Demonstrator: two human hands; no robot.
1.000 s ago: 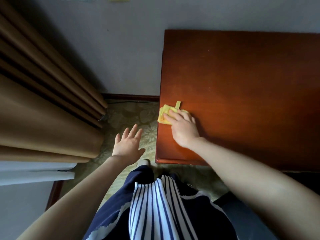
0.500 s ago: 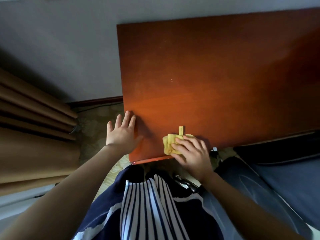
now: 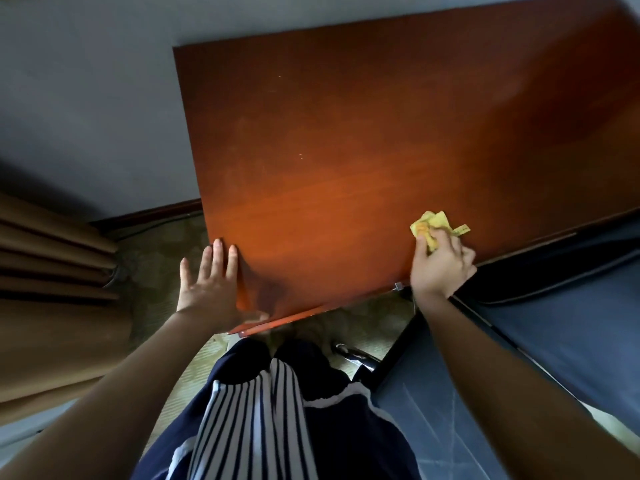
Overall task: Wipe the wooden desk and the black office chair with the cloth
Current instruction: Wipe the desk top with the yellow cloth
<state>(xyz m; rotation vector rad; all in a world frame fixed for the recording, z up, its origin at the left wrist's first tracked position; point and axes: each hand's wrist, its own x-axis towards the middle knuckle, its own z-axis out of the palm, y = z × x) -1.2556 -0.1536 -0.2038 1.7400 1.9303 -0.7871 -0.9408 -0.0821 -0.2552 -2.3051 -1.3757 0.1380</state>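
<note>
Right hand (image 3: 441, 268) grips bunched cloth (image 3: 433, 225), pressing it on table (image 3: 346, 150) by near edge, right side, likely mid-wipe. Left hand (image 3: 207, 289) flat, fingers straight, against near-left corner, probably bracing body for reach.

No writing, number or brand can be read here. The only label in view is the small tag (image 3: 462, 230) on the yellow cloth (image 3: 433, 223) (it sticks out from the right side of the bunched cloth and lies on the wooden desk (image 3: 346, 150)). It carries a few dark specks, too small and blurred to make out.
</note>
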